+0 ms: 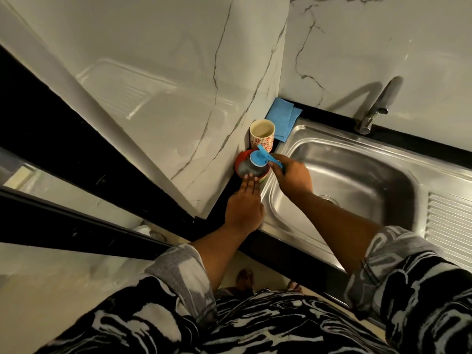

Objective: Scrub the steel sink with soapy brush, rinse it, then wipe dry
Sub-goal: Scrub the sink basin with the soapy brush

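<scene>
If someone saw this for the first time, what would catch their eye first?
Probably the blue-handled scrubber held by the right hand, dipped into a red bowl that the left hand steadies beside the steel sink. Behind them sit a floral cup and a folded blue cloth.

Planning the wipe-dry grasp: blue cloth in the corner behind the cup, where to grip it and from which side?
Take the blue cloth by its sink-side front edge, coming from over the sink. It lies flat and folded, tucked into the wall corner, with the patterned cup to its left; only the edge overlapping the sink rim looks free for a pinch grip.
</scene>
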Motion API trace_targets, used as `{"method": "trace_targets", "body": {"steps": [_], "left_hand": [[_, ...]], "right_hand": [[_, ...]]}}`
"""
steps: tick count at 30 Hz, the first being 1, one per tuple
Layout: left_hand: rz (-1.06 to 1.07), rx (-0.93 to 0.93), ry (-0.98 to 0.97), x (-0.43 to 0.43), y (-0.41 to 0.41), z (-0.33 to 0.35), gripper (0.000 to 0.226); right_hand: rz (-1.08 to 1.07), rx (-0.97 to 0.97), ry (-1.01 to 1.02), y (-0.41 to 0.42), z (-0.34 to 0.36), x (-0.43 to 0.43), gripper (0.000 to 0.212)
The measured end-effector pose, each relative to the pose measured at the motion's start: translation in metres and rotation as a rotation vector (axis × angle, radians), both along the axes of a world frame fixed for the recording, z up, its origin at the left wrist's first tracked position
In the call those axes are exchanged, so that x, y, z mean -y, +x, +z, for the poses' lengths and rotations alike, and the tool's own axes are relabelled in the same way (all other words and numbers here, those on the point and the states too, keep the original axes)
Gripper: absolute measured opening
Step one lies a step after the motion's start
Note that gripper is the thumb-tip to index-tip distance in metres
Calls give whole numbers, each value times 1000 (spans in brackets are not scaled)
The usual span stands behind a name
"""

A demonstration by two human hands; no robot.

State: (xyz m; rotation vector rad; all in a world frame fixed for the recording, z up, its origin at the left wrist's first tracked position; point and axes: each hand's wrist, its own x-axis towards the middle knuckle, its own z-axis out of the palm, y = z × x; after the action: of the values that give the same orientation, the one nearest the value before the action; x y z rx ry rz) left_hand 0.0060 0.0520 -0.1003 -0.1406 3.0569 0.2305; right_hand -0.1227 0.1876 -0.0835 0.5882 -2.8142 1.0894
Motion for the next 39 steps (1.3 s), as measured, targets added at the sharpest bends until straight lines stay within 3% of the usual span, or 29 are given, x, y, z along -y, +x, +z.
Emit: {"method": "trace_targets", "body": {"steps": [3, 7, 13, 24, 29, 32, 39], "left_hand": [[-17, -29, 15, -10, 0, 3, 78], [-224, -58, 75, -25, -5, -4, 75], [-409, 57, 79, -30, -25, -21, 74], [-418, 111, 50, -35, -66, -32, 80], [-359, 170, 61, -44, -61, -49, 90], [-335, 153, 86, -47, -63, -50, 91], [-338, 92, 86, -50, -75, -57, 92]], "right_hand": [[-153, 163, -178, -4, 6, -6, 37], [-270, 330, -432, -10, 7, -25, 40], [-447, 401, -539, -8, -16, -76, 34], [-664, 555, -292, 14, -78, -139, 28], [-456, 707, -55, 12, -116, -146, 26], [-305, 759, 124, 9, -136, -146, 36], [-229, 678, 223, -8, -151, -124, 43]]}}
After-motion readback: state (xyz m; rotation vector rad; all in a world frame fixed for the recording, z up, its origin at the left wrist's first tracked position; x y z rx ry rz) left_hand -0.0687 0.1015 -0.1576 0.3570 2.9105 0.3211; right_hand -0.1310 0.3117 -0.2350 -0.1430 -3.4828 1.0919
